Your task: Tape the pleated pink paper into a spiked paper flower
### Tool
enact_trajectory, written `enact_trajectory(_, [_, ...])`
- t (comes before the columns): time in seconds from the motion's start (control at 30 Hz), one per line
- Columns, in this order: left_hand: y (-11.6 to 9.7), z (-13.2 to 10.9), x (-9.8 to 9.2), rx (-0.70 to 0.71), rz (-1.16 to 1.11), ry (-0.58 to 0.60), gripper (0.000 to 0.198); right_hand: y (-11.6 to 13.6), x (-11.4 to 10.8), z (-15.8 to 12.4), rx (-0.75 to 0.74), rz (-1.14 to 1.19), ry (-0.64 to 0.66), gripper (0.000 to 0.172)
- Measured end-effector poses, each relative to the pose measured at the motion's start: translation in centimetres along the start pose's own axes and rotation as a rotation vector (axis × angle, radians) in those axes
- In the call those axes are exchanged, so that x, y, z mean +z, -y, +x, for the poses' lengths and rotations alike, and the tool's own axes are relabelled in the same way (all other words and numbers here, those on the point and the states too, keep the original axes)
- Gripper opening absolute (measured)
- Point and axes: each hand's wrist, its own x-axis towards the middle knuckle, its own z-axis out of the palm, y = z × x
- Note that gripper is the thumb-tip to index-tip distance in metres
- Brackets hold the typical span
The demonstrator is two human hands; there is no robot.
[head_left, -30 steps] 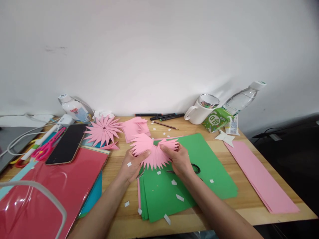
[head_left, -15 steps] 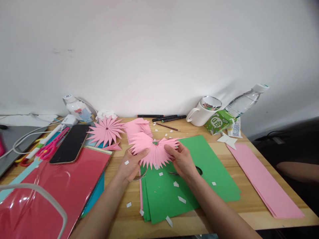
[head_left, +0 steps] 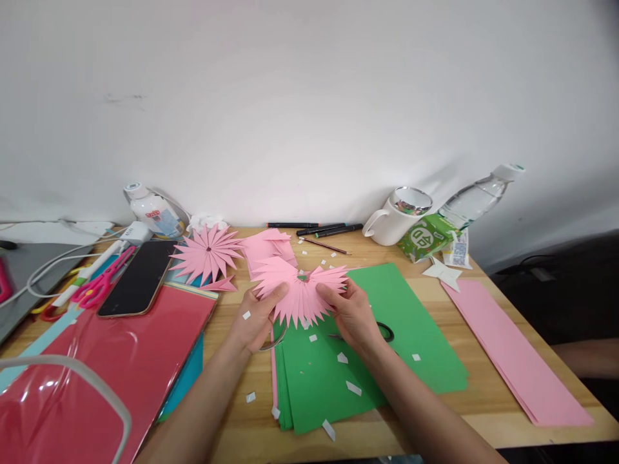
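Left hand and right hand pinch a spiky pink paper fan; the right partly hides black-handled scissors on green paper sheets.

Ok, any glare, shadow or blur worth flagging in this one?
Head view: bright glare on the plastic-wrapped red paper; head view: a soft shadow on the wall beside the water bottle; head view: the pink folded-paper piece shows distinct points, no obvious blur.

Worn on head, single view. Looks forward and down along both forearms to hands near frame centre. Sits close above desk; takes in wall behind across upper half.
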Motion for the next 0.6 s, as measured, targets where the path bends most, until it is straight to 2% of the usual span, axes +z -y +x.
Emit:
enact_trajectory(0.23, [0.4, 0.0, 0.2, 0.014, 0.029, 0.011, 0.031, -0.5, -0.4, 0.1, -0.040, -0.058, -0.035, 0.038])
enact_trajectory(0.43, [0.3, 0.0, 0.2, 0.008, 0.024, 0.006, 0.035, -0.1, -0.8, 0.5, -0.059, -0.111, 0.040, 0.041])
enact_trajectory(0.6, [0.0, 0.0, 0.0, 0.040, -0.004, -0.002, 0.034, 0.7, -0.7, 0.5, -0.021, -0.033, 0.068, 0.040])
